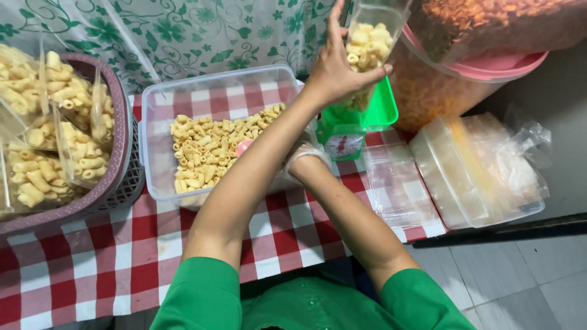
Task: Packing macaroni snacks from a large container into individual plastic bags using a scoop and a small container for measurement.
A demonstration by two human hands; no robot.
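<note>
Snacks fill the clear bag (371, 43) that my left hand (333, 70) lifts above the green scale (361, 125), my grip clenched round its lower half. My right hand (304, 160), wrapped in thin plastic, sits at the near right corner of the clear tub (160, 98) of pale tube snacks (211, 153), beside a pink scoop (243, 146); I cannot tell whether that grip is closed. 1 mauve basket (119, 131) of filled bags stands at the table's left edge, and flat empty bags (397, 183) lie near its right edge.
</note>
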